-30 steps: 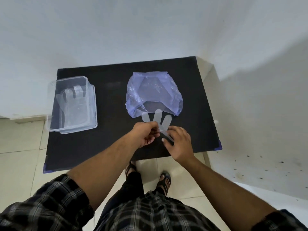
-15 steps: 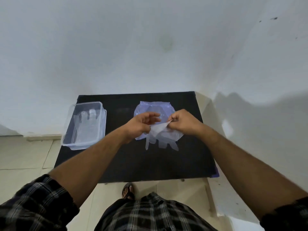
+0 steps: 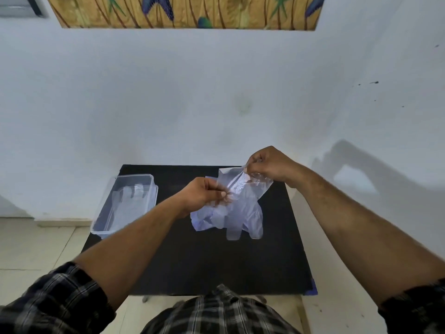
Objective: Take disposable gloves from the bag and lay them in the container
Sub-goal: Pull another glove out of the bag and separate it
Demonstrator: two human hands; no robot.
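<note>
Two hands hold up a thin clear glove (image 3: 243,208) over a black bench (image 3: 204,261). The right hand (image 3: 267,165) pinches its top edge up high. The left hand (image 3: 204,196) pinches it lower down. The glove's fingers hang down. A purple bag (image 3: 199,220) lies on the bench behind it. A clear container (image 3: 125,206) sits at the left with a glove inside.

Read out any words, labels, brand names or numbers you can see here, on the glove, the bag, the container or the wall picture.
None can be read.
glove: clear plastic, no print visible.
bag: no print visible.
container: clear, no label visible.
wall picture: painted leaves and birds only, no text.
</note>
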